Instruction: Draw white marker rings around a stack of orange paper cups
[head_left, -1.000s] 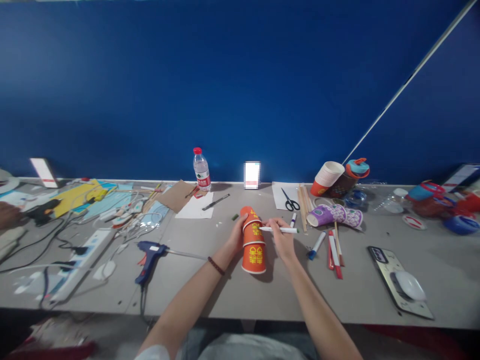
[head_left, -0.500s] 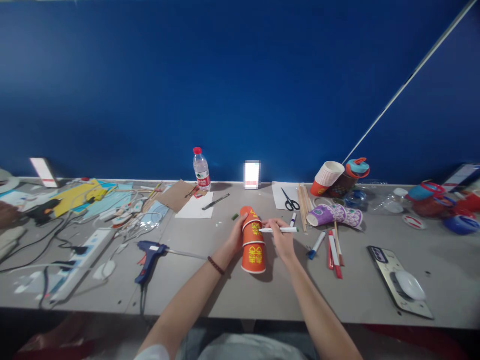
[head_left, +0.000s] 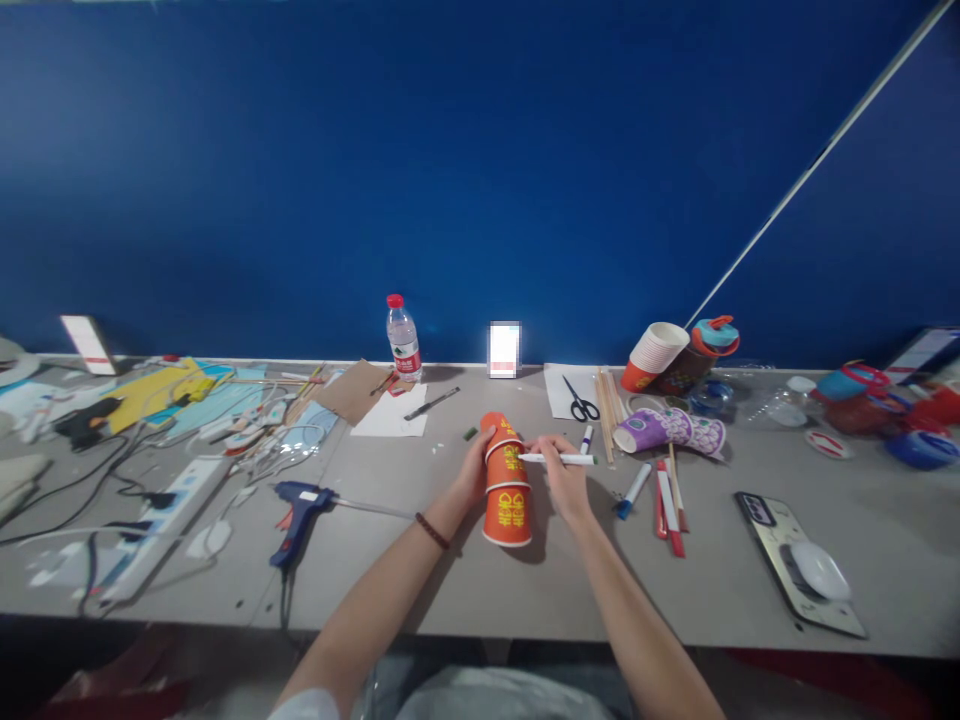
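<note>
The orange cup stack [head_left: 508,478] lies long axis near to far between the left hand [head_left: 472,468], clamped on its left side, and the right hand [head_left: 566,482], pinching a marker [head_left: 581,460] crosswise.

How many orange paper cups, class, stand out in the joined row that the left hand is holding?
3: the near cup, the middle cup and the far cup, partly covered by the left hand. Others could be nested inside, hidden.

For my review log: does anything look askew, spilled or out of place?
A white rounded object lies on the phone at right, an odd perch; by the wall, the nested cup stack leans, not upright.
</note>
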